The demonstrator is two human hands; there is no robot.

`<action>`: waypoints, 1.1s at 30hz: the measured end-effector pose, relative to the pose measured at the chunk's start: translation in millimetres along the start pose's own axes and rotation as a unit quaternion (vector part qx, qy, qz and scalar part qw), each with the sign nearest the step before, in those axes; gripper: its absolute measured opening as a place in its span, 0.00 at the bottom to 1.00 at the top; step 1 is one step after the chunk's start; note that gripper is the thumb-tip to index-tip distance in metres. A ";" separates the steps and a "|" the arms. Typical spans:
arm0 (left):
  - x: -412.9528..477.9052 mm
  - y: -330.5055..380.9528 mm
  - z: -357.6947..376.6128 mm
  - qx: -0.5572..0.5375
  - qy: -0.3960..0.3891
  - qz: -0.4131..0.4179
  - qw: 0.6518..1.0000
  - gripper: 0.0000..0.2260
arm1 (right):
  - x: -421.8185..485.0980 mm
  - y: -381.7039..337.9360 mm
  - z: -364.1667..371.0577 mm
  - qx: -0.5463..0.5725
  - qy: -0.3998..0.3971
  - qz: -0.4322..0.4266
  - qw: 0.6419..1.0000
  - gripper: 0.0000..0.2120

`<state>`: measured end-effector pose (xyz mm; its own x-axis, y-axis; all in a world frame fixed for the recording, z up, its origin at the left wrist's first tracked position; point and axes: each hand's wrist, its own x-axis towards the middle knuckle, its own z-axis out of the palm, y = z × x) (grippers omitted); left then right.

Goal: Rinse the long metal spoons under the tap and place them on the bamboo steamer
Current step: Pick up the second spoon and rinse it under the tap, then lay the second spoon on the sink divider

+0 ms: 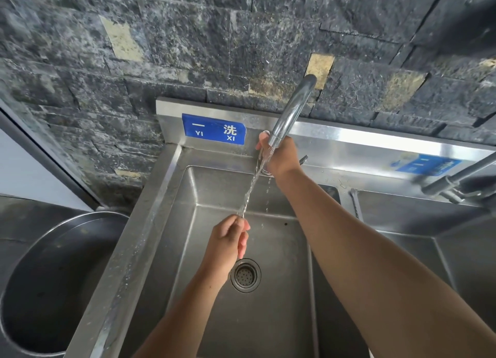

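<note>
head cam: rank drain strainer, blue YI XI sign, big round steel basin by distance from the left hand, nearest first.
From the left hand:
1. Drain strainer, just below and to its right, on the sink floor.
2. Blue YI XI sign, up on the sink's back splash, above the hand.
3. Round steel basin, off to the left, outside the sink.

Bare forearms (375,263) (no sleeves visible)
</note>
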<state>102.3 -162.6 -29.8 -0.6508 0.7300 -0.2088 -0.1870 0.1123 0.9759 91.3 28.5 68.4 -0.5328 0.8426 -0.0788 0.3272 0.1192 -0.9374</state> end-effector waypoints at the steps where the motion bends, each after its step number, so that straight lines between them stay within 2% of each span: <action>1: 0.8 -1.9 -2.6 0.005 -0.001 0.005 1.000 0.12 | -1.2 -1.8 0.0 0.014 -0.001 0.003 1.000 0.17; 5: 0.8 -8.2 -7.2 0.011 -0.012 0.001 1.000 0.10 | -11.9 -0.6 -0.1 0.036 -0.011 0.009 0.999 0.10; 10: -15.0 -13.4 18.2 0.015 -0.079 -0.044 0.996 0.11 | -39.0 37.4 -22.6 -0.003 -0.034 0.020 0.999 0.07; 15: -25.0 -15.8 68.3 0.006 -0.108 -0.096 0.989 0.06 | -43.8 75.8 -77.7 -0.005 -0.019 0.047 0.999 0.07; 19: -19.3 -18.7 121.1 0.012 -0.122 -0.100 0.987 0.07 | -30.6 107.1 -132.8 0.001 0.020 0.067 0.998 0.05; 22: -11.0 -23.3 164.9 0.052 -0.136 -0.080 0.986 0.06 | -14.6 133.6 -176.9 0.015 0.027 0.082 0.996 0.07; 25: -2.6 -32.1 210.4 0.104 -0.123 -0.053 0.986 0.04 | 2.5 162.7 -215.0 0.031 0.022 0.110 0.993 0.08; 28: 5.4 -43.8 250.0 0.139 -0.089 -0.068 0.984 0.06 | 21.5 190.3 -239.9 0.014 0.011 0.135 0.991 0.08; 33: 16.6 -71.4 292.3 0.187 -0.045 -0.082 0.978 0.06 | 50.4 228.2 -254.9 -0.090 -0.032 0.121 0.988 0.09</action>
<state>319.9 38.6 -84.4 -0.5644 0.7359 -0.3741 0.0092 0.4587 0.8885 338.0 232.1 -63.0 -0.4679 0.8240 -0.3196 0.5809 0.0141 -0.8139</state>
